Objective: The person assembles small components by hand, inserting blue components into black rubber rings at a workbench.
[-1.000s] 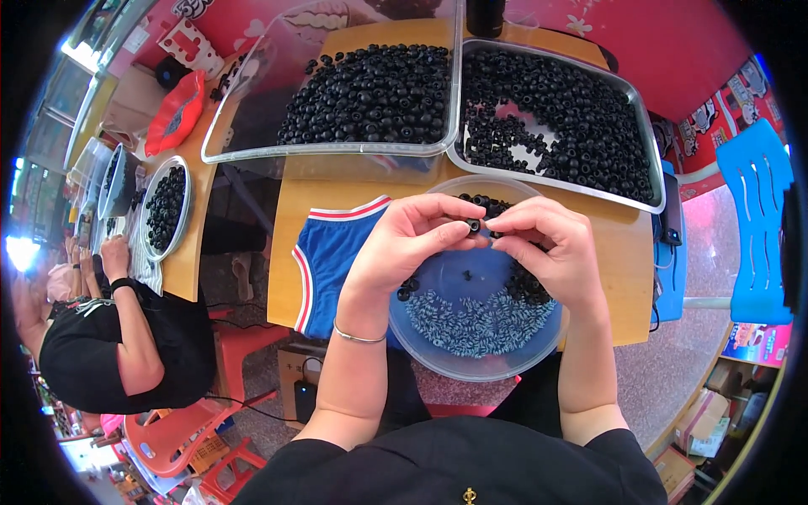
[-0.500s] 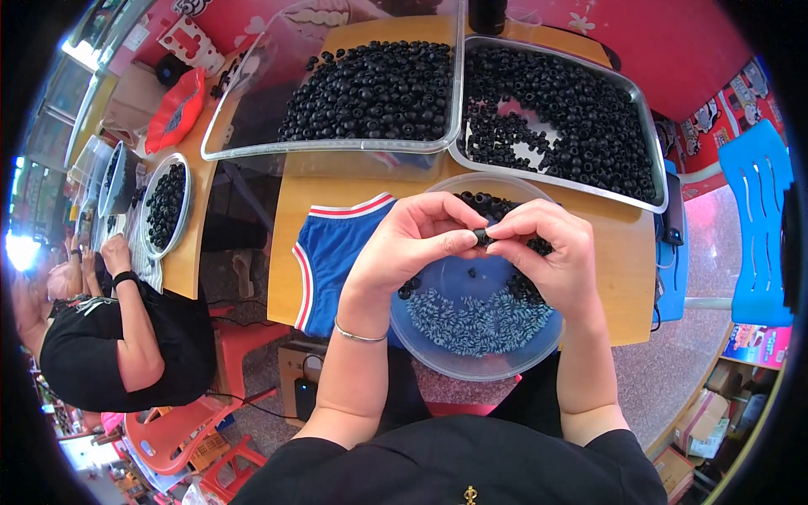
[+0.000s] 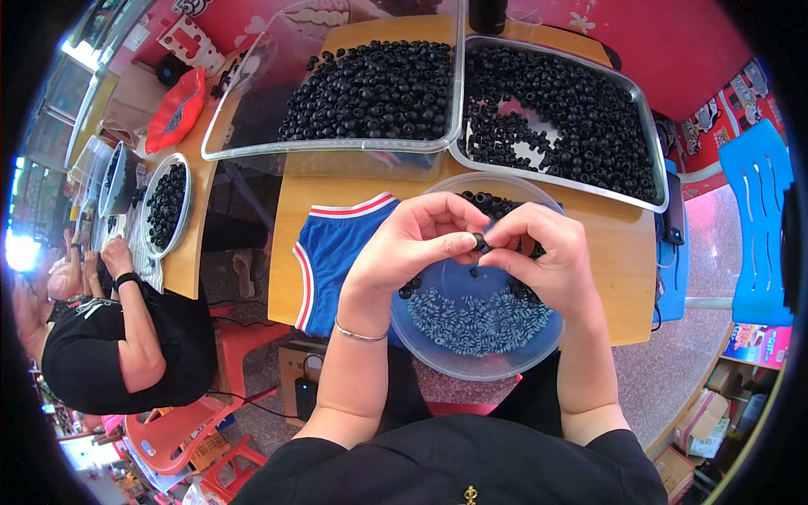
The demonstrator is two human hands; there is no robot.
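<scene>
My left hand (image 3: 414,244) pinches a small round black bead (image 3: 480,242) between thumb and fingertips. Against the bead's right side, my right hand (image 3: 539,252) is closed in a pinch as well; whether it grips a second piece is hidden. Both hands are over a round clear plastic bowl (image 3: 453,370). Small pale spring-like coils (image 3: 471,324) cover its near part. Black beads (image 3: 411,288) lie at its sides and far part, partly hidden by my hands. One tiny dark piece (image 3: 473,272) shows just below my fingers.
Behind the bowl stand a large clear bin (image 3: 337,150) of black beads and a metal tray (image 3: 589,192) with more black pieces. Blue briefs (image 3: 337,261) lie on the table (image 3: 619,278) at left. Further left, a co-worker (image 3: 126,345) sits by another bowl (image 3: 187,210).
Both hands stay over the bowl. The bead has turned and dropped slightly between my fingertips, and my right hand has shifted a little to the left.
</scene>
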